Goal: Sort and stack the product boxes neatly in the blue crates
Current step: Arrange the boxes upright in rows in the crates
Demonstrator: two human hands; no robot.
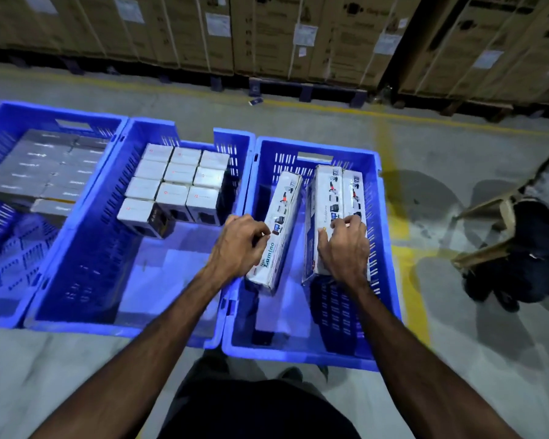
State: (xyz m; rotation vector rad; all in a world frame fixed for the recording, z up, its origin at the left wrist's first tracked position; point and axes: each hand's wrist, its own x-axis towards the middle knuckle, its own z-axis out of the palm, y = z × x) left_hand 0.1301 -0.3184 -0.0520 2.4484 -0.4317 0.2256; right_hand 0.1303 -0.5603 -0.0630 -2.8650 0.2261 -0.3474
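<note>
Three blue crates stand side by side on the floor. In the right crate [314,353] a long white "Lumino" box [282,204] leans on its edge at the left, and my left hand [241,242] grips its near half. Two more long white boxes [330,191] stand on edge against the right wall; my right hand [346,245] is clamped over their near ends. The middle crate [86,280] holds several small white cube boxes [178,182] stacked at its far end. The left crate [0,131] holds flat grey boxes [45,166] in rows.
A second person [539,236] crouches at the right by a wooden stool [488,217]. Tall strapped cardboard cartons [298,33] on pallets line the back. Yellow floor lines [390,172] run behind and to the right of the crates.
</note>
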